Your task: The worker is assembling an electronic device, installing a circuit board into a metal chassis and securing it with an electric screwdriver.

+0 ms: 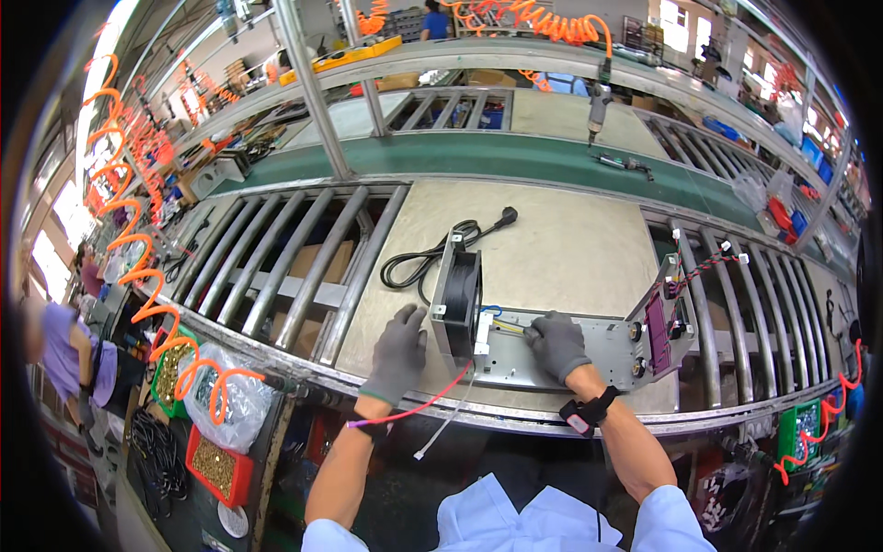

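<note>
A metal chassis lies on the pale board in front of me. At its left end stands a black fan in a metal bracket. My left hand, in a grey glove, rests by the fan's left side with its fingers stretched out and nothing in them. My right hand, gloved too, is over the chassis with curled fingers at the end of a yellow wire. A pink-red wire and a white-tipped lead hang over the near edge. A black power cord lies coiled behind the fan.
Metal rollers flank the board. At the chassis's right end are a purple part and twisted wires. Left stand a red bin of small brass-coloured parts and a plastic bag. A power screwdriver hangs above the green belt.
</note>
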### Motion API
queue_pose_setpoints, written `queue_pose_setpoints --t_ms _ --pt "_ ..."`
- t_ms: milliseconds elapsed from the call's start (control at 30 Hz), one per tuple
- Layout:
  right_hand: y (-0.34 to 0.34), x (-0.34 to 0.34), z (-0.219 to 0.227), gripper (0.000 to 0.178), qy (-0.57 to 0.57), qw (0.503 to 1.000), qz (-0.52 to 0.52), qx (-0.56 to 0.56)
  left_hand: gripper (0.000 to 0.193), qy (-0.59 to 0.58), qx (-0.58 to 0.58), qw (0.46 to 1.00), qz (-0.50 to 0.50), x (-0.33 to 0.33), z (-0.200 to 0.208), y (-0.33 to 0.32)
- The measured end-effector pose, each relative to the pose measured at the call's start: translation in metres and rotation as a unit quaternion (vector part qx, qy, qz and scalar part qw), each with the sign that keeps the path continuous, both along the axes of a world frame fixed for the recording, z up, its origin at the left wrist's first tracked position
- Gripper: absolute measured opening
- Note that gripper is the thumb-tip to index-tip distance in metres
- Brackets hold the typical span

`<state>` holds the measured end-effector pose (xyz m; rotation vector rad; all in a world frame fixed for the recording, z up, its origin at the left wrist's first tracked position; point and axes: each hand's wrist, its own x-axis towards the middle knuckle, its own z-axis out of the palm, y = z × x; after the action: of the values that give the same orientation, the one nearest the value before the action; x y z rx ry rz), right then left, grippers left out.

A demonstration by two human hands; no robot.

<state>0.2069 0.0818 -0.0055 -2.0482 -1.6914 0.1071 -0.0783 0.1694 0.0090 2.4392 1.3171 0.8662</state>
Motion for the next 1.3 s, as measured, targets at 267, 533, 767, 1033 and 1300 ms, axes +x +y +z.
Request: queue_pose_setpoints --t_ms 267,533,767,1033,1300 --pt "-0.011 0.04 -0.022 0.026 0.184 0.981 0.065 -0.008 0.034 -0.105 -0.105 0.983 -0.106 0.039 -0.088 0.076" --pt "-0.028 0.08 -0.026 0.032 0.521 0.851 -0.023 0.068 0.025 -0.127 -0.006 0.967 -0.218 0.075 -0.063 0.02" --pt "-0.048 0.1 -0.001 0.035 0.55 0.831 -0.066 0.053 0.022 -0.144 -0.083 0.967 -0.191 0.096 -0.081 0.03" --pt "-0.069 0.087 0.026 0.035 0.637 0.763 0.049 0.095 0.032 -0.099 -0.059 0.967 -0.228 0.098 -0.054 0.014" --pt "-0.04 0.066 0.016 0.039 0.719 0.689 -0.077 0.059 0.034 -0.086 -0.017 0.97 -0.229 0.101 -0.038 0.004"
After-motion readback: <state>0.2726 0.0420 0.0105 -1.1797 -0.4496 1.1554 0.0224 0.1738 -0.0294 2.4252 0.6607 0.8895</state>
